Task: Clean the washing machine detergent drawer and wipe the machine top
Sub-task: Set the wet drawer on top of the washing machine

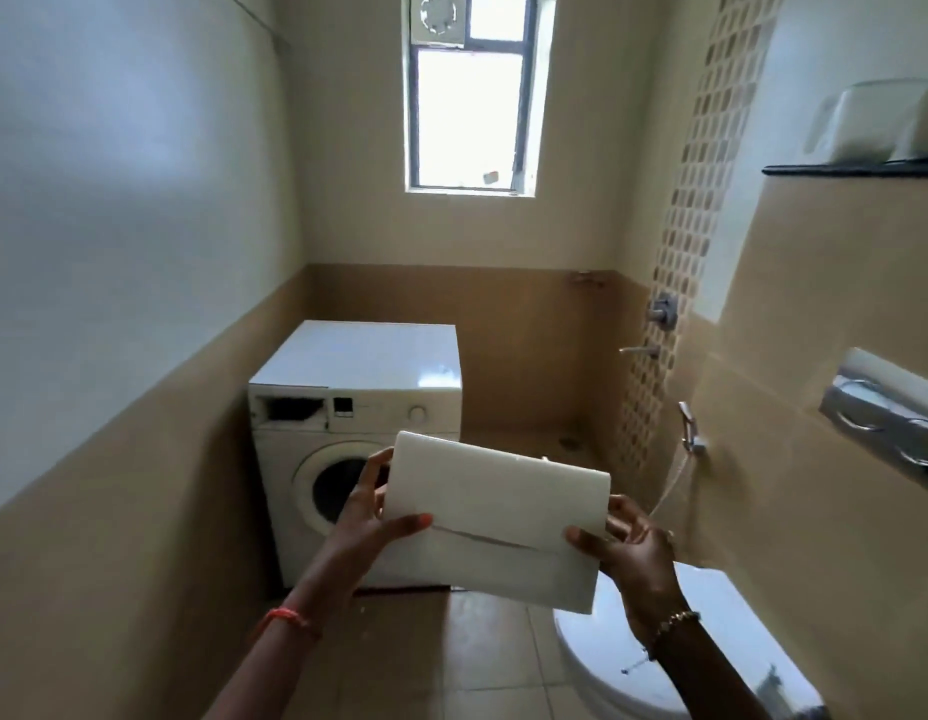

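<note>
We are holding the detergent drawer (495, 517) out in front of us, well apart from the washing machine (358, 423), whose drawer slot (293, 407) is gaping dark at the upper left of its front panel. Our left hand (371, 517) is pinching the drawer's left end, thumb on the near face, and our right hand (631, 550) is gripping the right end between thumb and fingers. Both grips are sitting right at the edges (only fingertips, really), so if the plastic is wet, we judge it could be slipping out and dropping onto the tiled floor (482, 662) or the toilet lid (711, 615) just below. The machine top (373, 356) is lying bare and apparently unwiped; any drips we are carrying over could be streaking it.
</note>
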Motion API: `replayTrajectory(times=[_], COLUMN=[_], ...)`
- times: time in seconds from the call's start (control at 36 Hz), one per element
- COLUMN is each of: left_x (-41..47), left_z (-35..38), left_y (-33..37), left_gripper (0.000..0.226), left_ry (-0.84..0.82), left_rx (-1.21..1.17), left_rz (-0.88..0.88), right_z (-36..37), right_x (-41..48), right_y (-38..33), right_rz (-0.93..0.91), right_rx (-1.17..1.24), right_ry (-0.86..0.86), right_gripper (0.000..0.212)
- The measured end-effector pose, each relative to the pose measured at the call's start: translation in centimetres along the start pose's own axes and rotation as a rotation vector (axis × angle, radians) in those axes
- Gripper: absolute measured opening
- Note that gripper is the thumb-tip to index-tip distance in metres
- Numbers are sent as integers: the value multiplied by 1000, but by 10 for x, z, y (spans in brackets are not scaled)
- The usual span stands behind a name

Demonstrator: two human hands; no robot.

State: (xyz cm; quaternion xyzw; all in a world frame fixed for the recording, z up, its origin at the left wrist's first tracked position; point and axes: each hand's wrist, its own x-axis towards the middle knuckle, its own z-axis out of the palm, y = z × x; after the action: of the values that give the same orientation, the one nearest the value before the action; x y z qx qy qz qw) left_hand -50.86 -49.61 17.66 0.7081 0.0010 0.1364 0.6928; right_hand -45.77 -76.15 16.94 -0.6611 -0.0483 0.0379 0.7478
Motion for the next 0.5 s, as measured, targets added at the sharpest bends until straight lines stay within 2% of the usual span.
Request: replayTrajectory(times=[0.11,0.25,0.39,0.5], left_x=[20,46,84,124], left_z=[-59,-117,-161,-190], left_y=[-13,-38,-57,-68], left_gripper=[83,94,96,103], left_ry=[72,161,207,243], left_rx=[21,17,-2,-20], left_rz=[-27,-76,-121,-132], right_z=[66,124,169,205], right_x=[32,75,127,178], right_y=[8,18,32,44], right_rz=[-5,10,32,65], right_rx=[-21,-45,-56,-43], right_ry=[-59,-158,-209,-231], right_gripper=[49,43,49,40])
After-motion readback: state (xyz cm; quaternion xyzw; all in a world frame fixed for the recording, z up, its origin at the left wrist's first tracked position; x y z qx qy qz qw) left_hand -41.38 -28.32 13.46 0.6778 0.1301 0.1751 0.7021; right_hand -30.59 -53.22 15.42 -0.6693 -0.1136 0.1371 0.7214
